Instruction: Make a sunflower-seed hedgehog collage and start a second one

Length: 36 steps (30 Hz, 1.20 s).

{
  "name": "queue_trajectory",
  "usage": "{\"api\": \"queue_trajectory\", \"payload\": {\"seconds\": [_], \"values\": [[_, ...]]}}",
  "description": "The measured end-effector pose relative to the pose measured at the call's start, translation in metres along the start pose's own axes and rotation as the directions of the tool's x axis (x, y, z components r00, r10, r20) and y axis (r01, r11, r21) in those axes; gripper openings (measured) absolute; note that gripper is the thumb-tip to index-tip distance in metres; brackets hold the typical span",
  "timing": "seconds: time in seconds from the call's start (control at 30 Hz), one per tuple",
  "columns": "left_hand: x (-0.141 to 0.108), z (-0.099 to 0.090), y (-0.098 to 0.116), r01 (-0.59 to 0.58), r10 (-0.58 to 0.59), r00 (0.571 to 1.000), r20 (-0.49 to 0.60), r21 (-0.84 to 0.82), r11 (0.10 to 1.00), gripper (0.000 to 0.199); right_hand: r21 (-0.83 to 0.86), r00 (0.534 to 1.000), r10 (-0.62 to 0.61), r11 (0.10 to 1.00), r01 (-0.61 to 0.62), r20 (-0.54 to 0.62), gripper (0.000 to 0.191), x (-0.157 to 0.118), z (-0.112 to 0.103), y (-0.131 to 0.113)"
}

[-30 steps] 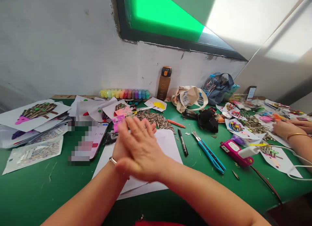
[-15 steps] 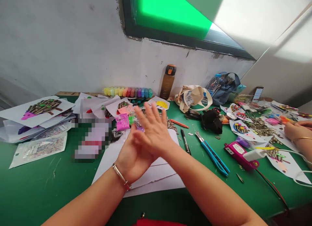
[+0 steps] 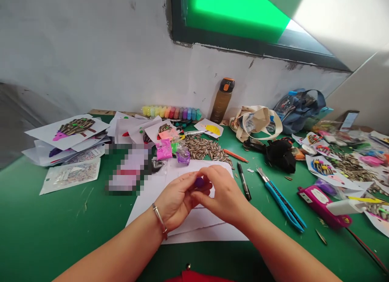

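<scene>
A small ball of purple clay (image 3: 199,182) shows between my two hands, above white paper (image 3: 148,205). My left hand (image 3: 179,199) has its fingers curled under and around the ball. From the right, my right hand (image 3: 223,195) pinches the same ball with thumb and fingers. Just beyond the hands lie packets of pink clay (image 3: 164,149) and purple clay (image 3: 183,155), beside a heap of striped sunflower seeds (image 3: 203,148).
Hedgehog pictures (image 3: 73,130) are stacked at the left. A black pen (image 3: 244,180), a blue tool (image 3: 285,205) and a magenta device (image 3: 323,205) lie to the right. A brown bottle (image 3: 221,101) stands by the wall.
My hands have gone from flat palms pressed together to curled fingers round the purple ball, which now shows. The view has shifted left, and the other person's hands have left it.
</scene>
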State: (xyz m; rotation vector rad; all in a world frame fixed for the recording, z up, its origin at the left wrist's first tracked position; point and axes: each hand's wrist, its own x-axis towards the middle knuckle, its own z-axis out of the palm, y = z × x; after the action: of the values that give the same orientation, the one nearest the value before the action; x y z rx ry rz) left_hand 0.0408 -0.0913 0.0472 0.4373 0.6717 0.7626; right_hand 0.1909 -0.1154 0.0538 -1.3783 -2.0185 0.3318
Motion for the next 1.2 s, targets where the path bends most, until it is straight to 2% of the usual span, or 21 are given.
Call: {"api": "queue_trajectory", "payload": {"seconds": [0.07, 0.13, 0.23, 0.37, 0.53, 0.6, 0.7, 0.83, 0.93, 1.07, 1.2], "values": [[0.000, -0.003, 0.000, -0.009, 0.009, 1.000, -0.021, 0.001, 1.000, 0.013, 0.026, 0.998, 0.032, 0.999, -0.033, 0.051, 0.017, -0.001, 0.005, 0.002], [-0.001, -0.005, 0.000, -0.008, 0.008, 0.999, -0.037, 0.017, 1.000, 0.012, 0.116, 0.996, 0.063, 0.991, -0.071, 0.068, 0.020, -0.002, 0.009, 0.008], [0.001, -0.006, 0.001, 0.012, -0.011, 1.000, -0.003, 0.100, 0.995, 0.016, 0.261, 0.989, 0.132, 0.954, -0.146, 0.068, 0.021, -0.003, 0.009, 0.019], [0.005, -0.010, 0.000, -0.007, 0.009, 1.000, -0.008, 0.191, 0.982, 0.025, 0.372, 0.969, 0.226, 0.895, -0.247, 0.100, 0.025, -0.007, 0.006, 0.024], [0.008, -0.013, -0.002, -0.065, 0.089, 0.994, -0.067, 0.299, 0.952, 0.036, 0.520, 0.900, 0.373, 0.736, -0.434, 0.225, 0.040, -0.007, 0.006, 0.023], [0.008, -0.011, -0.002, -0.075, 0.109, 0.991, -0.078, 0.347, 0.935, 0.036, 0.522, 0.876, 0.399, 0.704, -0.482, 0.271, 0.039, -0.006, 0.006, 0.023], [0.006, -0.007, -0.001, -0.104, 0.139, 0.988, -0.062, 0.394, 0.913, 0.034, 0.512, 0.872, 0.370, 0.708, -0.488, 0.320, 0.031, -0.005, 0.005, 0.020], [0.004, -0.005, 0.000, -0.139, 0.178, 0.983, -0.046, 0.451, 0.882, 0.030, 0.596, 0.868, 0.312, 0.634, -0.493, 0.386, 0.029, -0.004, 0.002, 0.017], [0.005, -0.006, -0.001, -0.140, 0.179, 0.983, -0.041, 0.463, 0.875, 0.030, 0.599, 0.864, 0.292, 0.628, -0.496, 0.410, 0.027, -0.003, 0.000, 0.017], [0.005, -0.008, -0.002, -0.102, 0.136, 0.989, -0.058, 0.402, 0.910, 0.035, 0.555, 0.865, 0.329, 0.667, -0.497, 0.379, 0.023, -0.003, 0.000, 0.022], [0.004, -0.008, 0.000, -0.102, 0.140, 0.987, -0.084, 0.357, 0.928, 0.049, 0.523, 0.884, 0.372, 0.713, -0.466, 0.282, 0.019, -0.004, 0.002, 0.024]]}}
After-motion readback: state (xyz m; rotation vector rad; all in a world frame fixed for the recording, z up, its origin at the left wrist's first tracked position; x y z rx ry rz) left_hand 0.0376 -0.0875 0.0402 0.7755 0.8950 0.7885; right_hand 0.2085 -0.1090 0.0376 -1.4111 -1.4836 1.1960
